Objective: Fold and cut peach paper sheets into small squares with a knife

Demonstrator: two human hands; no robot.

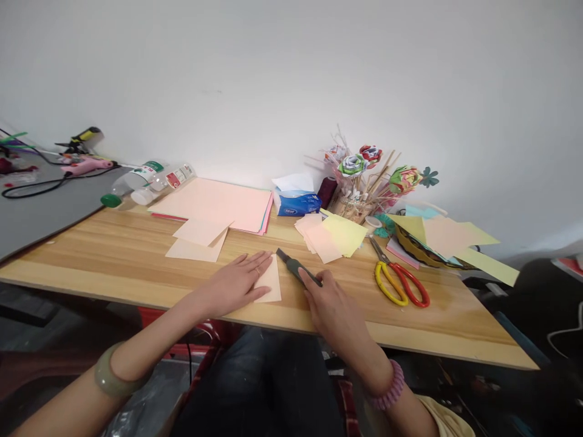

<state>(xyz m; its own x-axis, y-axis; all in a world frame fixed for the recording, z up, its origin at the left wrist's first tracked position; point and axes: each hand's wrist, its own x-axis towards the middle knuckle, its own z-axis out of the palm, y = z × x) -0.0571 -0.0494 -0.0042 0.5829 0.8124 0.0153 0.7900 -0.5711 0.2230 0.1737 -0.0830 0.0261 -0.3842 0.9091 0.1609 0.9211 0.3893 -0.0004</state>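
Observation:
My left hand [239, 282] lies flat with fingers stretched over a pale peach piece of paper [272, 285] near the table's front edge, covering its left part. In my right hand [334, 306] is a dark green utility knife [295, 266], its blade pointing up and left. The blade tip is close to the paper's upper right corner; whether they touch I cannot tell. Two peach paper pieces [197, 249] overlap to the left of my hands. Beyond the knife lie small peach sheets [319, 237] and yellow sheets [348, 233].
Scissors [396, 282] with yellow and red handles lie on the right, beside a paper-filled basket [412, 249]. At the back are large pink sheets [218, 203], a blue tissue pack [297, 203], and paper flowers [354, 165]. Two plastic bottles [136, 179] and a pink glue gun [86, 165] are left.

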